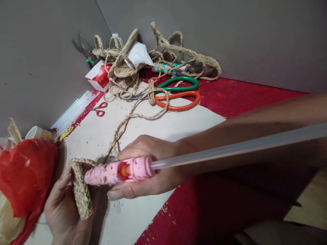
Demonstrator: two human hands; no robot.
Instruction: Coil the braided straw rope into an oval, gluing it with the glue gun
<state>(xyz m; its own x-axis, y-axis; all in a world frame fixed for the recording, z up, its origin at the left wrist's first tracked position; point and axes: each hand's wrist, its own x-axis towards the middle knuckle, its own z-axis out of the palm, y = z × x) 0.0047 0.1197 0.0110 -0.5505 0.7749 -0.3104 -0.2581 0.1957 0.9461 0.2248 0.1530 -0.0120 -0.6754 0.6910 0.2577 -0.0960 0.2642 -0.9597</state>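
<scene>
In my left hand (63,207), at the lower left, is a coiled piece of braided straw rope (82,194), pinched between thumb and fingers. My right hand (150,153) is wrapped round a pink hot glue gun (109,173) with a long translucent glue stick (230,146) sticking out of its back. The gun's nose points left and meets or nearly meets the coil; its very tip is hard to make out. A thinner strand of braid (121,131) runs from behind my right hand up to the scissors.
Large scissors with green and orange handles (178,100) lie under a braid loop. Behind are heaped straw braid (122,75), a red-and-white box (100,76) and pliers (87,51). Small red scissors (100,109), glue sticks (74,109), a paper cup (41,133) and a red plastic bag (28,173) sit leftward.
</scene>
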